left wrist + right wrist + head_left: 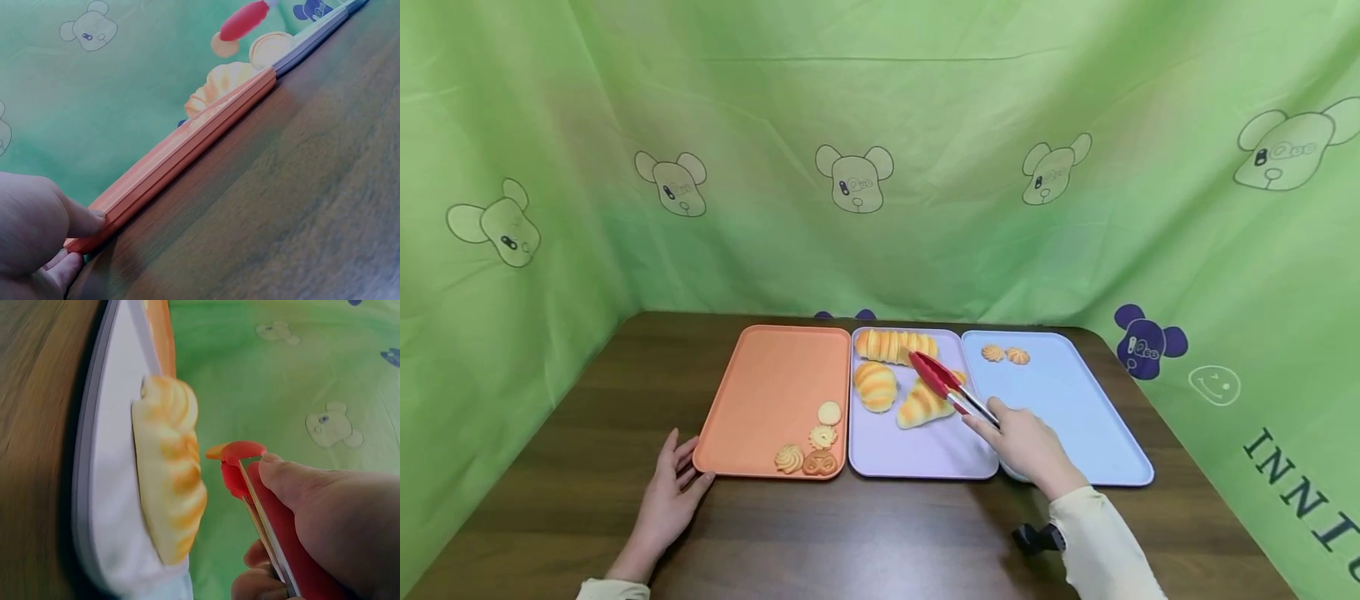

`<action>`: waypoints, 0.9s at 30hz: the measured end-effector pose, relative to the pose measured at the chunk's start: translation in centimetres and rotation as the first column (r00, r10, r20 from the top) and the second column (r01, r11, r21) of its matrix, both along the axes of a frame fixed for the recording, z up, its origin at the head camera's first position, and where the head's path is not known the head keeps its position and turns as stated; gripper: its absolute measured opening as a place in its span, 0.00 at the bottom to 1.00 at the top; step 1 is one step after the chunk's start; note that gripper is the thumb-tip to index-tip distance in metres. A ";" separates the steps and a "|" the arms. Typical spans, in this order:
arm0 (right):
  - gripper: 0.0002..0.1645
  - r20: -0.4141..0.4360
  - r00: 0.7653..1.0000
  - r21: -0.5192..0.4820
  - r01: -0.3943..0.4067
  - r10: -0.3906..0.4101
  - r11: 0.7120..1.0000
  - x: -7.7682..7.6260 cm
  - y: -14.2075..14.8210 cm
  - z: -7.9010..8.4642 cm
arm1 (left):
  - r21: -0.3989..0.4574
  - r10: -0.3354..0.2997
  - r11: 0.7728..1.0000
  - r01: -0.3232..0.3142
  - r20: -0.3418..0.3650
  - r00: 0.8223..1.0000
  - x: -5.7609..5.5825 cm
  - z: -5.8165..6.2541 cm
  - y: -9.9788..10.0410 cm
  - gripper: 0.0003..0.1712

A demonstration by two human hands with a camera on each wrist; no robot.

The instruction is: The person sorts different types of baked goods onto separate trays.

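Observation:
My right hand (1026,446) grips a pair of metal tongs (977,407) with red tips, held over the purple tray (917,462). Between the tips is a small tan piece (215,451), its kind mostly hidden. Beneath and around them on that tray lie a long ridged bread roll (883,343), a round striped bun (876,386) and a croissant (921,406). My left hand (670,496) holds the near left corner of the orange tray (782,375), thumb on the front edge (100,219) and fingers by the side.
Several cookies (822,437) sit in the near right corner of the orange tray. Two swirled cookies (992,353) lie at the far left of the blue tray (1075,417). All three trays stand side by side on a dark wooden table (850,542), with a green curtain (925,100) behind.

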State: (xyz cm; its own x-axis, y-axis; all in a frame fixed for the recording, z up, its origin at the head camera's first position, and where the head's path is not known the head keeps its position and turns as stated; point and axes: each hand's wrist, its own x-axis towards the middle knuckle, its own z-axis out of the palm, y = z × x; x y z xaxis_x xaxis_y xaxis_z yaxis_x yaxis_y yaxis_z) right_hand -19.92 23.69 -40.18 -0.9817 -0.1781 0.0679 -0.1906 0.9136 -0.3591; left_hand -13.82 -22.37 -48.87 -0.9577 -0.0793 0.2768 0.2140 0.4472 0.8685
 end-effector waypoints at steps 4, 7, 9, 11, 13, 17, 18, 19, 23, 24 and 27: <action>0.26 0.002 1.000 0.014 0.023 -0.023 1.000 0.4 1.4 -0.1 | 0.003 0.001 1.000 -0.001 -0.001 1.000 0.0 0.0 0.1 0.46; 0.27 0.008 0.999 0.013 0.040 -0.040 0.999 0.7 2.4 -0.2 | -0.002 -0.001 1.000 0.001 0.006 1.000 0.0 0.0 -0.1 0.46; 0.28 0.017 0.999 0.007 0.050 -0.050 0.999 1.0 2.9 -0.2 | -0.006 0.001 1.000 -0.001 0.003 1.000 0.0 -0.1 -0.1 0.46; 0.28 0.027 0.998 0.004 0.060 -0.061 0.998 1.2 3.5 -0.2 | -0.013 0.000 1.000 0.000 0.000 1.000 0.1 -0.1 -0.2 0.46; 0.28 0.033 0.997 0.005 0.072 -0.072 0.997 1.4 4.0 -0.1 | -0.016 -0.002 1.000 0.002 -0.005 1.000 0.1 -0.1 -0.2 0.46; 0.28 0.031 0.996 0.015 0.088 -0.089 0.996 1.6 5.0 0.0 | -0.010 -0.005 1.000 0.005 -0.003 1.000 0.0 -0.2 -0.2 0.47; 0.29 0.031 0.995 0.020 0.092 -0.093 0.996 1.5 5.3 0.0 | -0.006 -0.004 1.000 0.004 -0.001 1.000 0.0 -0.2 -0.1 0.47; 0.29 0.032 0.995 0.026 0.097 -0.098 0.995 1.5 5.6 0.0 | -0.003 -0.003 1.000 0.003 -0.001 1.000 0.0 -0.2 -0.1 0.46; 0.30 0.041 0.992 0.045 0.115 -0.117 0.992 1.4 6.7 -0.1 | 0.000 -0.003 1.000 0.003 -0.001 1.000 -0.2 -0.2 0.0 0.46; 0.30 0.040 0.992 0.050 0.118 -0.120 0.992 1.3 7.0 -0.2 | 0.002 -0.003 1.000 0.003 0.002 1.000 -0.2 -0.1 0.0 0.46; 0.29 0.035 0.991 0.063 0.128 -0.131 0.990 1.0 7.8 -0.6 | 0.007 -0.004 1.000 0.004 0.019 1.000 -0.1 -0.1 0.0 0.47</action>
State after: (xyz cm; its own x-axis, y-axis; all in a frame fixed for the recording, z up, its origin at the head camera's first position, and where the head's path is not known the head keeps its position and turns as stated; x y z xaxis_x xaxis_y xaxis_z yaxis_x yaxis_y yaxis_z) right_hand -18.87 31.48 -40.74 -0.9984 -0.0519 0.0226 -0.0563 0.9500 -0.3071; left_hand -13.92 -22.36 -48.99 -0.9631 -0.0770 0.2577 0.1991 0.4399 0.8757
